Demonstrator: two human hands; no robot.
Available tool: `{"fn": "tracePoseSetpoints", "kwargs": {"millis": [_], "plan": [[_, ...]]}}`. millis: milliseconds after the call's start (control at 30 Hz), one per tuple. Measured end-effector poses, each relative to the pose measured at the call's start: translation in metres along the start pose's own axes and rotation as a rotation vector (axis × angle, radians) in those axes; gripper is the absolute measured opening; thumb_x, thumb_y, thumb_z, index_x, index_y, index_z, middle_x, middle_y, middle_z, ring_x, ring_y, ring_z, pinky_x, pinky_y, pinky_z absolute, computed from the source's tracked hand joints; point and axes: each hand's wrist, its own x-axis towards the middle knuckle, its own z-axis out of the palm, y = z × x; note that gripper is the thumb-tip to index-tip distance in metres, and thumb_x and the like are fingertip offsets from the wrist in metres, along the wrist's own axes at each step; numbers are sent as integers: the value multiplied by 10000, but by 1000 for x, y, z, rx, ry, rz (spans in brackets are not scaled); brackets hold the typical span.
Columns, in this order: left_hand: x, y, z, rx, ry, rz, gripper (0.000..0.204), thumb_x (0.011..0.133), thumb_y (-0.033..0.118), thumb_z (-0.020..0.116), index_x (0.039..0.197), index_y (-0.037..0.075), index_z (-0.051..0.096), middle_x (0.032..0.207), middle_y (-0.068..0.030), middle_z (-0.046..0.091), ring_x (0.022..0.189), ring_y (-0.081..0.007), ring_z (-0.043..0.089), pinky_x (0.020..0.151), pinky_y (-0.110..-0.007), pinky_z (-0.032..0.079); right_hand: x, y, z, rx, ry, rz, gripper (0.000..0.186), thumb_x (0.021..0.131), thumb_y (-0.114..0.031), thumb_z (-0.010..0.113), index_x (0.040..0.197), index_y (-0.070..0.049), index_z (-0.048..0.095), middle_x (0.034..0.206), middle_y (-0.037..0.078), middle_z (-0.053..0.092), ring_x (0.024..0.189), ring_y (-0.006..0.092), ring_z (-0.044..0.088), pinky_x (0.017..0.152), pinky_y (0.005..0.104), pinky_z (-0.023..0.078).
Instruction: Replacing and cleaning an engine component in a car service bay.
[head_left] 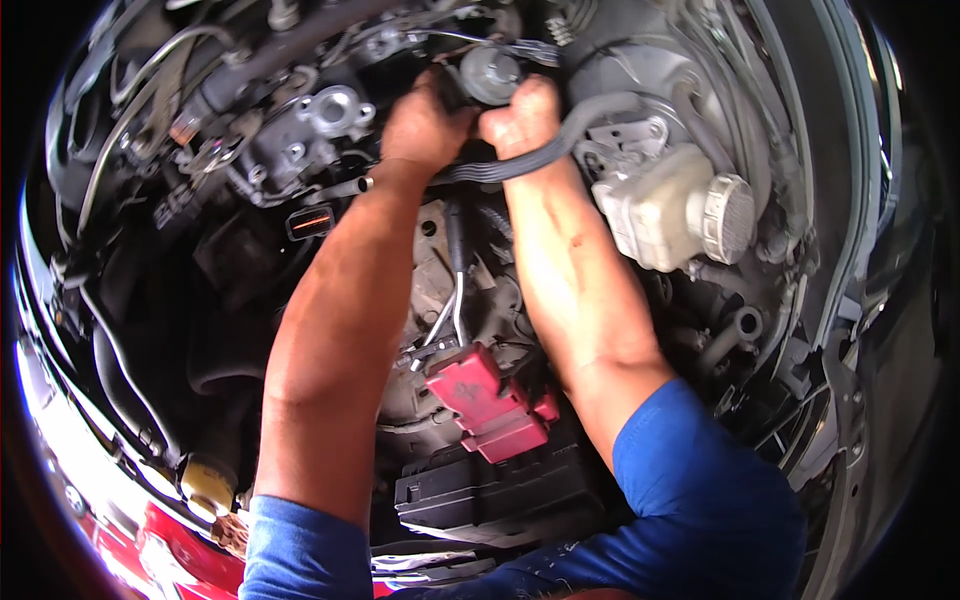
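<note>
Both my arms reach deep into an engine bay, toward a round grey metal part [491, 73] at the far middle. My left hand [425, 128] is closed just left of that part, its fingers curled down and its fingertips hidden. Close by on the right, my right hand [522, 115] is also closed, with bent fingers at the part's near right edge. What either hand grips is out of sight. A dark grey hose [540, 155] crosses over my right wrist and runs to my left wrist.
A whitish fluid reservoir [655, 208] with a ribbed cap stands right of my right forearm. Between my arms sit a red plastic cover [490, 402] and a black battery [490, 495]. An open metal housing [335, 110] and an upright connector [310, 223] lie left of my left wrist.
</note>
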Motion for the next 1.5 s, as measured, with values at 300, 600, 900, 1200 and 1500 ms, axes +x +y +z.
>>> {"fn": "tracePoseSetpoints", "kwargs": {"millis": [300,600,900,1200,1500], "plan": [[-3,10,-5,46,-6,-62,797,725,323,794,1338,-60,458,1221,-280,599,1159,-370,592,982,-394,473,-37,-8,37,33,237,65,429,958,-280,278,1144,-87,613,1135,150,648,1012,378,631,844,744,411],[-5,13,-8,37,-35,-114,800,724,326,800,1337,-58,458,1209,-269,610,1148,-366,599,980,-390,475,-37,-5,39,-24,303,45,358,943,-198,324,1071,-52,625,1061,145,660,922,302,666,836,591,511],[-4,13,-4,10,1,-116,774,712,302,821,1304,-53,473,1172,-268,626,1109,-373,618,950,-398,491,-17,-4,21,-49,389,119,469,956,-360,375,1297,-72,519,1296,65,560,1133,182,525,911,378,443],[-8,1,-16,35,3,-139,773,701,311,823,1304,-28,478,1141,-264,641,1080,-370,632,937,-400,499,-8,14,12,5,297,154,307,914,-238,422,1088,-65,606,1094,73,636,990,189,582,828,408,480],[-8,7,-19,53,-25,-166,788,706,322,810,1324,-20,461,1117,-261,654,1072,-384,634,933,-407,504,-30,1,33,-108,318,117,273,853,-141,427,1038,-51,606,995,123,625,877,293,601,642,528,493]]}}
